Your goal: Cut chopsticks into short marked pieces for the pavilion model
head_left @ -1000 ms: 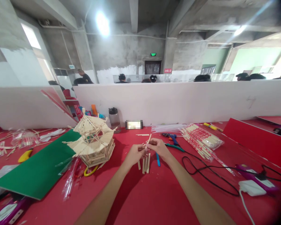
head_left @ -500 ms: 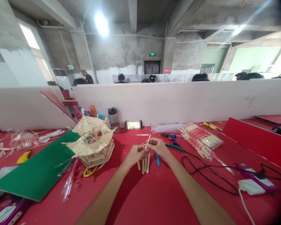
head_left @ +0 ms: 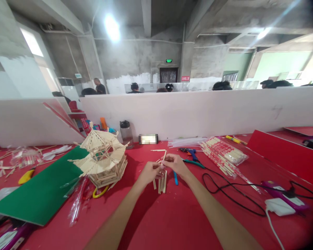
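Observation:
A short wooden stick (head_left: 165,153) rises from between my fingertips, which meet over the middle of the red table. My left hand (head_left: 151,172) is closed in a pinch at its lower part. From the other side my right hand (head_left: 175,164) pinches the same stick with thumb and fingers. Just below the hands lie several cut sticks (head_left: 162,185) side by side, their far ends partly hidden by my fingers. A blue tool (head_left: 175,177) rests beside them, close under my right hand. To the left stands a pavilion model (head_left: 104,156) built of wooden sticks, with a layered roof.
A blue glue gun (head_left: 190,152), green-handled pliers (head_left: 194,163) and bagged sticks (head_left: 224,156) lie right, near a black cable (head_left: 224,187) and a power strip (head_left: 287,196). A green board (head_left: 39,189) lies left. A bottle (head_left: 125,132) stands by the white partition (head_left: 193,113).
My hands stay almost in place, still pinching the stick. The whole view has shifted very slightly; the things on the table have not moved.

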`<state>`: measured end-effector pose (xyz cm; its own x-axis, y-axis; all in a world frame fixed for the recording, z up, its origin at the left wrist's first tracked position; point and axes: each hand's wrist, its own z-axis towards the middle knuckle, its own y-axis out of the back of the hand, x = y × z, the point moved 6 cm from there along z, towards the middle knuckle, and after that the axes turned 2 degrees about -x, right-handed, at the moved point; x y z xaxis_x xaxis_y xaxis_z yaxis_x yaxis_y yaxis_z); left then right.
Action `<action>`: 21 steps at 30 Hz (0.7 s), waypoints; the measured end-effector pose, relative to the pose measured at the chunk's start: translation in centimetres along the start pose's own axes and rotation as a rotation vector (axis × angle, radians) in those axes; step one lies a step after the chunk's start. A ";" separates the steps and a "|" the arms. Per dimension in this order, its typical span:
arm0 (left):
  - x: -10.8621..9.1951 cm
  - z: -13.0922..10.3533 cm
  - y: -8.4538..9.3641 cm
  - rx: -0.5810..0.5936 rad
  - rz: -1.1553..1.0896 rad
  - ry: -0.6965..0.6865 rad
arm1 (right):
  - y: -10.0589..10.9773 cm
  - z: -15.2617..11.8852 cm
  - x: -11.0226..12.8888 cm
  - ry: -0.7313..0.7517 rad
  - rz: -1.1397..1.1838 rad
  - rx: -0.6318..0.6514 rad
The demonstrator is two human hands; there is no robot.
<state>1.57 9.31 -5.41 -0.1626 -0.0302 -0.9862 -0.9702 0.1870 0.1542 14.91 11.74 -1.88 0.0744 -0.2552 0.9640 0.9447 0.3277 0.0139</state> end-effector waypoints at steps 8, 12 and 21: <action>0.0 0.1 0.5 -0.033 -0.018 0.031 | 1.3 0.7 -1.2 -0.035 -0.003 -0.001; 0.2 0.4 1.2 -0.071 -0.043 0.030 | 4.1 0.7 -0.7 -0.047 -0.228 -0.063; 0.2 0.1 1.7 -0.125 -0.083 0.033 | 2.9 -1.0 -1.9 -0.132 -1.289 0.160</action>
<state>-0.08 9.76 -5.35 -0.0844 -0.0736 -0.9937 -0.9951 0.0585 0.0802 17.78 12.27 -3.96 -0.8909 -0.3774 0.2527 0.2641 0.0220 0.9642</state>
